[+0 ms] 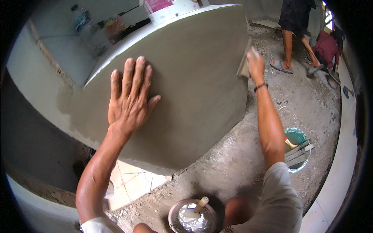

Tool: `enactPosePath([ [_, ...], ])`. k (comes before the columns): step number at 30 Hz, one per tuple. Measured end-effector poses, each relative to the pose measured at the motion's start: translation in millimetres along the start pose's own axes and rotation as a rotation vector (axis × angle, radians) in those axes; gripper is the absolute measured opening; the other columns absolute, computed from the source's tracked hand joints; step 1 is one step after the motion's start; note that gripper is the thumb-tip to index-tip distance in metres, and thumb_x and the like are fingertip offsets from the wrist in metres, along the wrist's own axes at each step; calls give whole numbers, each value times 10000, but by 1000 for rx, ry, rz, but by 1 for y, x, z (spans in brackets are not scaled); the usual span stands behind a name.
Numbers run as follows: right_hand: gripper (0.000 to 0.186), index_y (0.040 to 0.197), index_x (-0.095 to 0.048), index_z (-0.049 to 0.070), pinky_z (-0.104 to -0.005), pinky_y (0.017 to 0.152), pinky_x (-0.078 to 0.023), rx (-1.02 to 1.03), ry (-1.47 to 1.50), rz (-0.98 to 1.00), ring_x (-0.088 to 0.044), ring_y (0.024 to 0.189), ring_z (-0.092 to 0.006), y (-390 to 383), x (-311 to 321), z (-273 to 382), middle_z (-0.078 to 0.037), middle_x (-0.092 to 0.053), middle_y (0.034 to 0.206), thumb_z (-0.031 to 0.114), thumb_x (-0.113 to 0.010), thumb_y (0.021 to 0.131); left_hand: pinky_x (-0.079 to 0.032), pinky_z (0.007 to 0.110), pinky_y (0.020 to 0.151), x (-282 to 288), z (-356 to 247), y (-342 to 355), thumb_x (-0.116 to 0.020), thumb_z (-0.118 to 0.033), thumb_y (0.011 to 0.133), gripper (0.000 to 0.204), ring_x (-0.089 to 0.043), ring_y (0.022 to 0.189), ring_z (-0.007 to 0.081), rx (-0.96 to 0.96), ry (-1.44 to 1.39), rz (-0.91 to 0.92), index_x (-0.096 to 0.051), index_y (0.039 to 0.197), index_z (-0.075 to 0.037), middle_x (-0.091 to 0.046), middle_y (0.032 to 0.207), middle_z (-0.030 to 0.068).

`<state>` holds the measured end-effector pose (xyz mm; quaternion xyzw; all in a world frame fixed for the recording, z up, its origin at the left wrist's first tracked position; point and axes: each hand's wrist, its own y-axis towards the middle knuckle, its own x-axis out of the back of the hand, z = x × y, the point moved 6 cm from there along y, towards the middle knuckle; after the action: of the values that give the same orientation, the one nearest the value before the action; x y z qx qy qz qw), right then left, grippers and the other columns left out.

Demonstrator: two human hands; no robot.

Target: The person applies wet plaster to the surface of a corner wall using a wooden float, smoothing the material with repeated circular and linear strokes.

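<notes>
A low wall (194, 89) coated in smooth grey plaster stands in front of me. My left hand (130, 97) lies flat against its face, fingers spread and pointing up, with nothing in it. At the wall's right edge, my right hand (256, 65) is closed around a flat plastering float (244, 66), held upright along the corner. Motion blurs that hand slightly, and its fingers partly hide the float's grip. A dark beaded bracelet circles the right wrist.
Below me sits a round tub (171, 217) of pale wet mix with a wooden-handled tool (201, 204) in it. A green bucket (302, 134) holding tools stands right. A white bucket (173, 14) rests atop the wall. Two people (296, 17) are at the back right.
</notes>
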<state>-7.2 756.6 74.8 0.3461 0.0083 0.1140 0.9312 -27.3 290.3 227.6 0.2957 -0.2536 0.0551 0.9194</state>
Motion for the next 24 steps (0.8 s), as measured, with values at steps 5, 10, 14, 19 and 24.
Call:
enactPosePath([
  [5, 504, 1348, -582, -2, -379, 1041, -439, -490, 216, -108, -602, 1213, -340, -157, -37, -56, -264, -623, 1288, 179, -668, 885, -13, 485, 1245, -2, -3, 2, -517, -582, 932, 822, -58, 1539, 261, -34, -49, -38, -265, 1565, -121, -141, 1658, 80],
  [10, 452, 1314, -630, 70, -451, 908, -474, 83, 19, -85, -608, 1004, -383, -92, -39, 146, -212, -616, 1043, 195, -647, 880, -38, 480, 1246, 3, 13, -16, -620, -521, 890, 830, -85, 1536, 263, -108, -135, -88, -303, 1549, -129, -157, 1656, 72],
  [14, 438, 1333, -618, 83, -450, 862, -470, 374, 42, 15, -582, 991, -360, -94, -35, 235, -181, -580, 1047, 206, -609, 913, -33, 488, 1244, 12, 16, -49, -659, -480, 873, 822, -76, 1536, 273, -62, -237, -85, -321, 1544, -146, -161, 1655, 77],
  [19, 454, 1399, -561, 77, -457, 955, -453, 438, -64, 169, -554, 1052, -345, -273, -51, 142, -180, -580, 1106, 173, -581, 956, 33, 491, 1240, -4, 32, -89, -558, -557, 910, 804, -36, 1540, 274, 45, -180, -28, -294, 1560, -164, -118, 1665, 60],
  [24, 482, 1373, -552, -16, -435, 1013, -436, -64, -13, 9, -577, 1156, -371, -285, -40, -15, -215, -611, 1211, 183, -598, 937, 56, 506, 1235, -15, 32, -89, -499, -612, 921, 791, -49, 1540, 266, 22, 13, -73, -285, 1566, -206, -133, 1665, 37],
])
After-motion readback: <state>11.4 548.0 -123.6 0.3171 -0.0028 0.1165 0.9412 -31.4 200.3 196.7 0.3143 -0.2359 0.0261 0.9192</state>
